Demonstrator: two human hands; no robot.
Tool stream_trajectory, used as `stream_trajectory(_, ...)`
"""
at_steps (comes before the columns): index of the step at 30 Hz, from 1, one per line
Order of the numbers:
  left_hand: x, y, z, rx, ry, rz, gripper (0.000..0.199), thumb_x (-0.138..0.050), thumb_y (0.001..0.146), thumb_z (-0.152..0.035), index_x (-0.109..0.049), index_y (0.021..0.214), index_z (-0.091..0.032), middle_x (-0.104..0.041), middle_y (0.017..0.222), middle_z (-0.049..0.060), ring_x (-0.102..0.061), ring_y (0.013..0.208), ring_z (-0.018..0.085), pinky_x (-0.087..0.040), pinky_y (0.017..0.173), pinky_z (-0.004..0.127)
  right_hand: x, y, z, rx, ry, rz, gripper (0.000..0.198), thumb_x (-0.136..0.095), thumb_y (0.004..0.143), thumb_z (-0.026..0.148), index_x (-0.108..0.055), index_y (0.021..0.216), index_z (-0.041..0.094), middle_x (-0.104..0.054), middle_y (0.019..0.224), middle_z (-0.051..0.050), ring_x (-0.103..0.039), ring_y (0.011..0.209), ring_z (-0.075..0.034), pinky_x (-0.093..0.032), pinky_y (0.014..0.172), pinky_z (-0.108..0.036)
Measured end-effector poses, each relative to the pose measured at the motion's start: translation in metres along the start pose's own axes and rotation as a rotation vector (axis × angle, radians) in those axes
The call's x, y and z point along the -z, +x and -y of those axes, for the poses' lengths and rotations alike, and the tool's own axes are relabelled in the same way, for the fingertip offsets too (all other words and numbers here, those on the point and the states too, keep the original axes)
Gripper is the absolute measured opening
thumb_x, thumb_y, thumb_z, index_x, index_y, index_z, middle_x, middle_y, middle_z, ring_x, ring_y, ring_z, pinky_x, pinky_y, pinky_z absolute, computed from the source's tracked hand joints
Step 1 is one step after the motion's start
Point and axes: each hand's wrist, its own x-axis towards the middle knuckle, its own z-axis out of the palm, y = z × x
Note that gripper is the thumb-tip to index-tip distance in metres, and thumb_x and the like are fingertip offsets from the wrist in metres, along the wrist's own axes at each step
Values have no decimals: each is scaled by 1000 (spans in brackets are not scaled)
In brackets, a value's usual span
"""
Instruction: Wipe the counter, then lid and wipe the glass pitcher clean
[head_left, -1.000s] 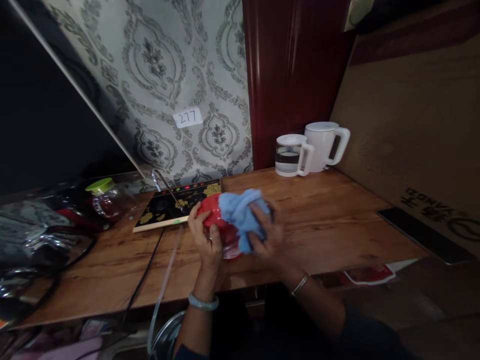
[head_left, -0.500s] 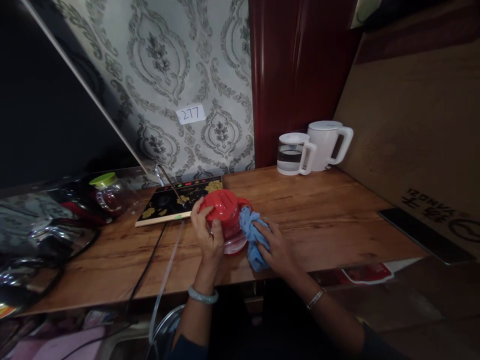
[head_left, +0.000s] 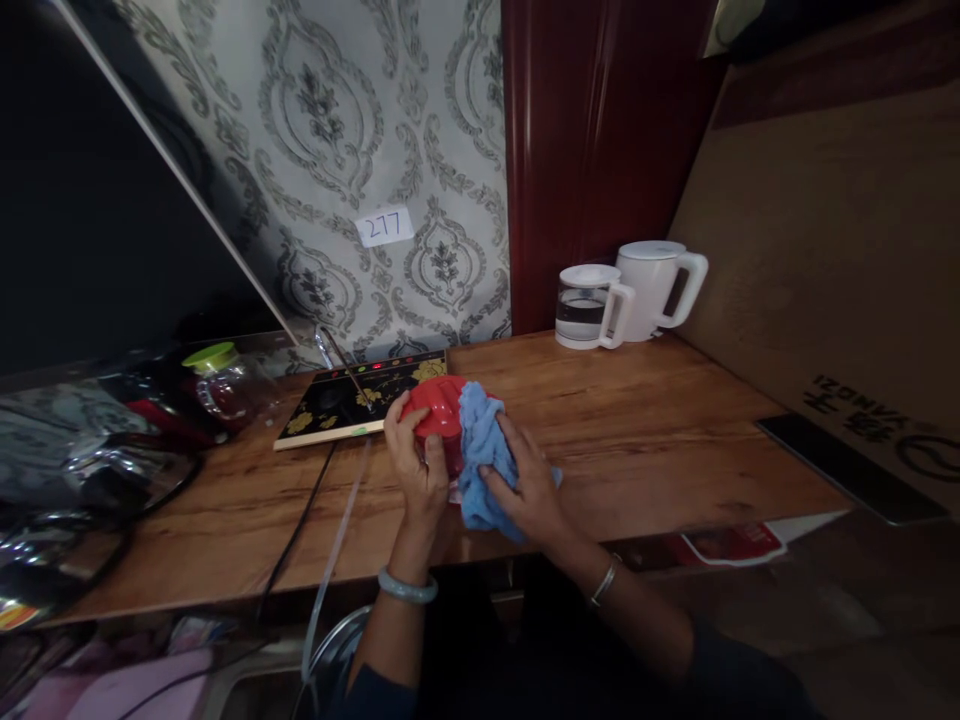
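Note:
A clear jug with a red lid [head_left: 439,405] stands near the front edge of the wooden counter, partly covered by a blue cloth [head_left: 481,460]. My left hand [head_left: 416,460] grips the jug from its left side, fingers over the lid and thumb against the body. The cloth is bunched in my right hand [head_left: 529,490], which presses it against the jug's right side. Behind the cloth the jug's handle and most of its body are hidden.
A black tea stove panel [head_left: 330,400] with a metal spout lies behind left. A green-lidded jug [head_left: 225,385] and shiny kettles [head_left: 124,465] stand farther left. A glass pot [head_left: 581,310] and white kettle [head_left: 649,285] stand back right, near a large carton [head_left: 825,250]. Cables cross the counter's front edge [head_left: 180,600].
My right hand has moved the blue cloth leftward and up over the jug's right side, now covering its handle and part of the lid. My left hand keeps its hold.

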Motion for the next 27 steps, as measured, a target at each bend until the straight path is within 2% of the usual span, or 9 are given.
stream_trajectory(2, 1, 0, 0, 10, 5, 12, 37, -38, 97, -47, -56, 112, -19, -49, 135, 15, -47, 128, 25, -35, 109, 47, -11, -11, -1, 2, -23, 26, 63, -54, 88, 26, -36, 148, 26, -49, 135, -13, -52, 121, -30, -47, 102, -49)
stream_trajectory(5, 3, -1, 1, 20, 17, 33, 36, -38, 97, -46, -56, 113, -20, -49, 136, 15, -47, 129, 25, -36, 109, 47, -17, -36, -4, 64, -73, 107, 61, -56, 82, 18, -46, 141, 28, -44, 135, -13, -53, 118, -31, -49, 98, -50)
stream_trajectory(8, 3, -1, 0, 10, 6, 29, 34, -40, 97, -46, -56, 112, -20, -48, 136, 15, -47, 129, 25, -36, 109, 47, -16, -53, -7, 108, -120, 196, 60, -57, 77, 14, -52, 136, 27, -42, 134, -13, -54, 115, -31, -52, 93, -50)
stream_trajectory(12, 6, 1, -2, 26, -18, 58, 37, -40, 97, -46, -58, 114, -20, -48, 139, 15, -46, 131, 25, -35, 111, 48, -7, -57, -5, 105, -164, 310, 63, -60, 75, 14, -53, 136, 28, -44, 132, -12, -55, 112, -30, -53, 91, -47)
stream_trajectory(15, 13, 0, -4, 67, -49, 135, 44, -39, 97, -49, -54, 128, -21, -44, 146, 14, -40, 138, 25, -30, 115, 48, -1, -56, 3, 86, -141, 472, 64, -61, 76, 15, -52, 137, 30, -49, 130, -10, -56, 112, -27, -51, 93, -45)
stream_trajectory(18, 26, -6, -3, 155, -90, 145, 58, -41, 95, -51, -37, 145, -24, -40, 151, 13, -33, 143, 25, -28, 117, 46, 2, -58, 11, 39, 9, 590, 61, -62, 78, 18, -52, 137, 31, -54, 130, -8, -57, 115, -25, -50, 97, -42)
stream_trajectory(20, 38, -15, -2, 242, -127, 106, 60, -42, 94, -52, -35, 147, -24, -44, 148, 14, -42, 136, 26, -37, 111, 45, 3, -59, 14, -23, 189, 564, 58, -65, 79, 23, -54, 136, 29, -59, 127, -8, -58, 116, -25, -49, 99, -42)
stream_trajectory(24, 64, -43, -3, 388, -269, 33, 52, -35, 95, -54, -54, 130, -21, -57, 133, 15, -62, 111, 24, -52, 91, 41, 1, -58, 19, -208, 471, 370, 55, -69, 80, 35, -58, 133, 26, -63, 127, -8, -59, 117, -27, -47, 102, -46)
stream_trajectory(27, 72, -75, -17, 423, -329, 22, 64, -44, 88, -64, -44, 139, -25, -50, 141, 16, -61, 115, 28, -55, 89, 43, -5, -51, 32, -362, 585, 252, 58, -67, 84, 42, -53, 137, 27, -61, 134, -8, -58, 121, -28, -46, 104, -47)
